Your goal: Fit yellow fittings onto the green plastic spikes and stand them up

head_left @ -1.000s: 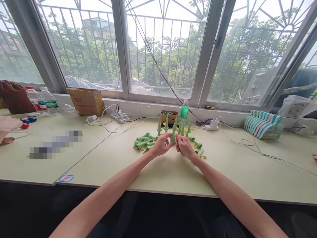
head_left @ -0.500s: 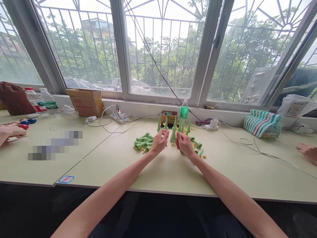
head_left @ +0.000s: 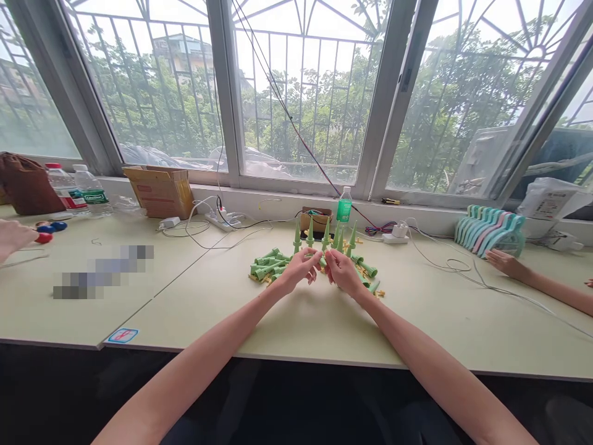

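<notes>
a cluster of green cone-topped pieces (head_left: 297, 233) is stood upright on the pale table (head_left: 417, 321), straight ahead of the two hands. to their left, loose green tubes (head_left: 266, 269) are heaped on their sides, and more green tubes are scattered to the right, partly hidden by the right hand (head_left: 343, 272). small yellow parts (head_left: 380, 293) are mixed in among them.

the left hand (head_left: 299, 269) and the right hand are brought close together just in front of the upright pieces, with the fingertips nearly met. both forearms are stretched forward from the lower corners and angled inward. on the left hand, the index finger is reached toward the right hand, while the other fingers are loosely bent and hung lower. on the right hand, the fingers are curled in, with thumb and index drawn near each other. whether anything small is pinched by either hand cannot be told.

behind the cluster, a green-labelled bottle (head_left: 343, 209) and a small cardboard box (head_left: 309, 221) are placed. at the right, a co-worker's hand (head_left: 507, 264) is extended to the turquoise and pink hangers (head_left: 491, 232); contact cannot be made out. at the left edge, another co-worker's hand (head_left: 13, 240) is seen near red and blue balls (head_left: 44, 237).
</notes>
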`<state>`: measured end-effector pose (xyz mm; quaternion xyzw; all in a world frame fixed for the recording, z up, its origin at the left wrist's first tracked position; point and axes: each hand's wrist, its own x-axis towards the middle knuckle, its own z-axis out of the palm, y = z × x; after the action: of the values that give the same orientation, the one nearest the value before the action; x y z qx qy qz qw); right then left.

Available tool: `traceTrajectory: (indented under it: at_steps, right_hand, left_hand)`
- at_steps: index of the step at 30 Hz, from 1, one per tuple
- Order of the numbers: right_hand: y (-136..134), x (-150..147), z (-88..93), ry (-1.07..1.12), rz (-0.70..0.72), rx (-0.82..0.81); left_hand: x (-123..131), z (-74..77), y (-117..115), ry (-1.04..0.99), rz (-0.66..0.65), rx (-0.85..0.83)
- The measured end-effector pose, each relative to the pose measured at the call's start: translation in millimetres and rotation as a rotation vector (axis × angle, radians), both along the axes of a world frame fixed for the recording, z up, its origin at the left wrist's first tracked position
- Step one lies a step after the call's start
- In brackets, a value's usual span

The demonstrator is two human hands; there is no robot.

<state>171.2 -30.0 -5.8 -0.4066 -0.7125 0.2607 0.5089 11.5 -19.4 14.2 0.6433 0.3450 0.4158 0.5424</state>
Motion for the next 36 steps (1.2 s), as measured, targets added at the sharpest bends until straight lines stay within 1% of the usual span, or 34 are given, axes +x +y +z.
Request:
traceTrajectory:
  at_steps: [5, 8, 13, 15, 18, 22, 26, 31, 36]
  right_hand:
    - [1, 0, -1.7, 0.048, 0.019, -0.019]
    - [1, 0, -1.9, 0.101, 0.025, -0.074]
    - [3, 0, -1.7, 0.194, 0.039, -0.177]
    - [4, 0, -1.8, 0.220, 0.054, -0.191]
    - [4, -2, -1.6, 0.250, 0.076, -0.196]
    - [1, -4, 1.1, 0.253, 0.090, -0.173]
    - [-2, -5, 3.8, 0.219, 0.095, -0.145]
    - [0, -4, 0.6, 0.187, 0.095, -0.112]
    - [2, -3, -1.4, 0.165, 0.041, -0.080]
  left_hand:
    - [-1, -5.5, 3, 0.046, 0.000, 0.111]
    - [0, -10.6, 4, 0.111, 0.013, 0.269]
    - [0, -13.7, 3, 0.271, 0.121, 0.594]
    - [1, -13.7, 2, 0.299, 0.134, 0.664]
    - [1, -14.0, 3, 0.304, 0.143, 0.716]
    - [3, -14.6, 4, 0.286, 0.184, 0.734]
    - [3, -14.0, 4, 0.269, 0.204, 0.671]
    - [3, -12.7, 3, 0.249, 0.215, 0.624]
    - [3, -9.2, -2, 0.193, 0.176, 0.500]
